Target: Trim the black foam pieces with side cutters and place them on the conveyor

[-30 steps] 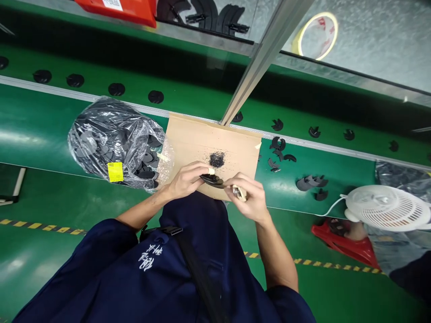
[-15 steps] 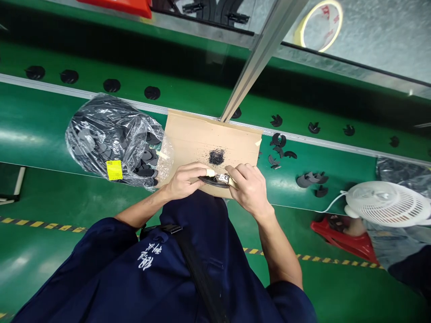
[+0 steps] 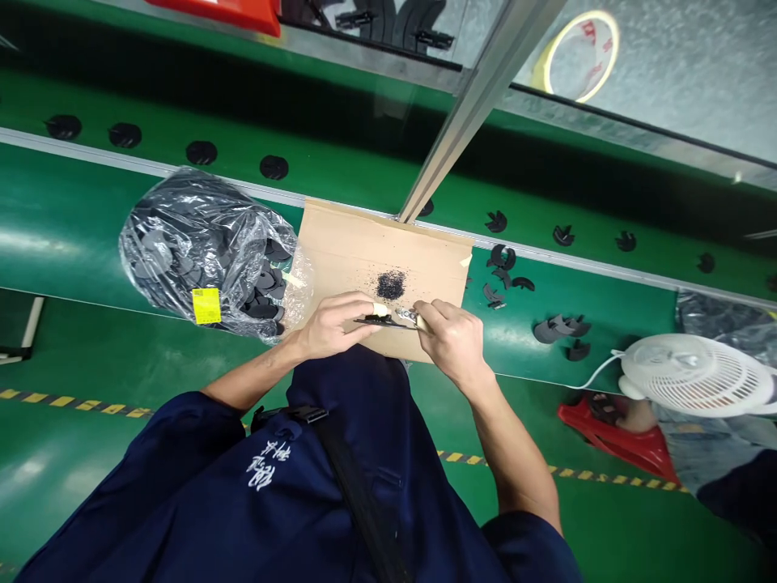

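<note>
My left hand is closed on a thin black plastic part, held nearly edge-on over the near side of a cardboard sheet. A pale cover sits on one of its fingertips. My right hand is closed round small pliers with cream handles; their metal jaws are at the black part's upper edge. Whether the jaws touch it I cannot tell. Just beyond both hands lies a pile of black scraps on the cardboard.
On the left is a clear plastic bag of black discs. Black parts sit spaced along the green belt beyond the bench. A metal post rises behind the cardboard. Loose black pieces and a white fan are right, near another person's leg.
My right hand has shifted slightly right with the pliers. The black part has turned and shows more edge-on. Black parts on the belt's right side have moved slightly left.
</note>
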{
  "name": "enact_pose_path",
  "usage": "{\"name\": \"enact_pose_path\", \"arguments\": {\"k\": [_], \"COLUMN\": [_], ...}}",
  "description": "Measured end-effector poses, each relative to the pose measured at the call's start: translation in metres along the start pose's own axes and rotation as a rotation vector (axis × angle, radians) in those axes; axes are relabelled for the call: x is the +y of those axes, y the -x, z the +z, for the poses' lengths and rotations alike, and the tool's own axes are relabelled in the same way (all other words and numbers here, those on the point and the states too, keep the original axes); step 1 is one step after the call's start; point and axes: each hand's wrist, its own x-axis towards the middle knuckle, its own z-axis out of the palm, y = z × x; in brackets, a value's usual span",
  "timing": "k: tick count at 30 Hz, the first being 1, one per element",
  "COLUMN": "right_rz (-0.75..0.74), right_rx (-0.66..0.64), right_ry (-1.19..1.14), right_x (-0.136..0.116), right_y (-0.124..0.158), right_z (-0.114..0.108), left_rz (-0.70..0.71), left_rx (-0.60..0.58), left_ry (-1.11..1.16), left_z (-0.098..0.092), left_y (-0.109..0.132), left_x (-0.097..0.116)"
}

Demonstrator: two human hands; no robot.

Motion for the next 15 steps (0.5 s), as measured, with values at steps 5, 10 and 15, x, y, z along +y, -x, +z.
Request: {"name": "enact_pose_path", "arguments": {"k": [5, 10, 15], "right_rz": [0.044, 0.199, 0.472], "right_rx": [-0.051, -0.208, -0.439], "right_ry": [0.119, 0.117, -0.072], "right_x": [0.002, 0.018, 0.042], "right_y": [-0.007, -0.024, -0.032], "right_z": [0.002, 0.023, 0.07], "left_rz": [-0.046, -0.173, -0.73], "left_rx": [-0.133, -0.318, -0.245], "left_ry": [-0.095, -0.155, 0.132], "left_z": [0.004, 0.031, 0.063], "left_y": [-0.005, -0.019, -0.025], "left_x": [-0.011, -0.064, -0.128]}}
